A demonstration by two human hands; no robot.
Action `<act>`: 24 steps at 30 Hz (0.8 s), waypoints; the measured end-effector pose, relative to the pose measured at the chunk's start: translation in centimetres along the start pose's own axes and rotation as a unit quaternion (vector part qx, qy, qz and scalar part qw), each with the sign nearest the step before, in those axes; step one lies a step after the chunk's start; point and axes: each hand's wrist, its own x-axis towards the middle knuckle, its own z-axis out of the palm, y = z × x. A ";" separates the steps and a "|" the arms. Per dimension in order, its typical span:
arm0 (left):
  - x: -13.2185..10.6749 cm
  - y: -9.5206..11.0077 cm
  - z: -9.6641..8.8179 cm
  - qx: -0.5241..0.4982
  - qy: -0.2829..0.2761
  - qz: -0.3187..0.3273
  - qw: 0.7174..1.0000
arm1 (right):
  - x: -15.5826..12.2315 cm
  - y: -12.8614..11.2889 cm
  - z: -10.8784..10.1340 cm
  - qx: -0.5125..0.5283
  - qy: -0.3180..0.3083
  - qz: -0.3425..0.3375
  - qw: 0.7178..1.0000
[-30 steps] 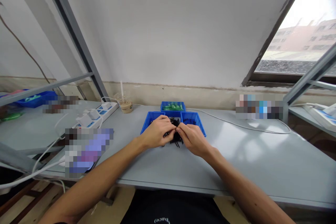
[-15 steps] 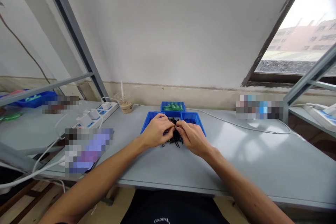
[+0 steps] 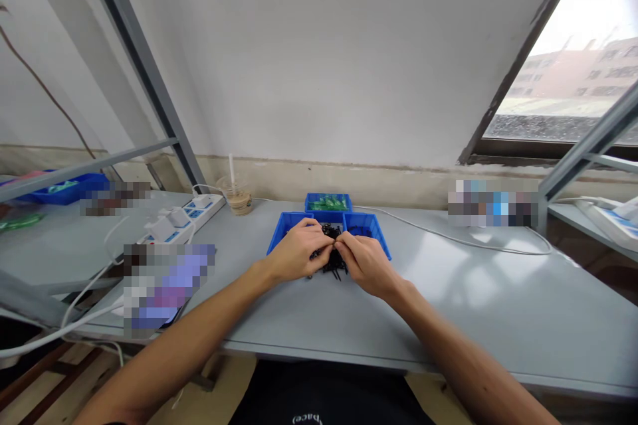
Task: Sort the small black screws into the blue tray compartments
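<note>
My left hand and my right hand meet over a small heap of black parts on the grey table. Both hands have their fingertips pinched together on a small black part between them; it is too small to name more closely. Just behind the hands stand two blue bins side by side. A third blue bin with green parts stands behind those.
A white power strip with plugs and cables lies at the left. A plastic cup with a straw stands by the wall. A white cable runs across the table to the right. Metal frame bars rise at the left.
The hands lifted slightly toward the bins half a second ago and have come back down over the heap. Little else has moved.
</note>
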 end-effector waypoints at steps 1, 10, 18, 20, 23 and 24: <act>0.0 0.0 0.0 0.000 0.001 0.002 1.000 | 0.0 0.0 0.0 -0.002 -0.001 0.000 1.000; -0.2 -0.2 0.3 0.015 0.008 0.015 1.000 | -0.1 0.2 0.4 -0.027 0.010 0.010 1.000; 0.1 0.1 0.1 0.021 0.038 -0.029 0.999 | 0.1 -0.1 0.0 -0.016 0.021 0.016 1.000; 0.1 0.2 0.1 0.022 0.046 -0.036 0.998 | 0.1 -0.2 0.0 -0.018 0.023 0.017 0.999; 0.1 0.1 0.1 0.020 0.042 -0.039 0.998 | 0.1 -0.1 0.0 -0.020 0.022 0.011 0.999; 0.0 0.0 0.1 0.019 0.038 -0.038 0.998 | 0.1 -0.1 0.0 -0.020 0.021 0.008 1.000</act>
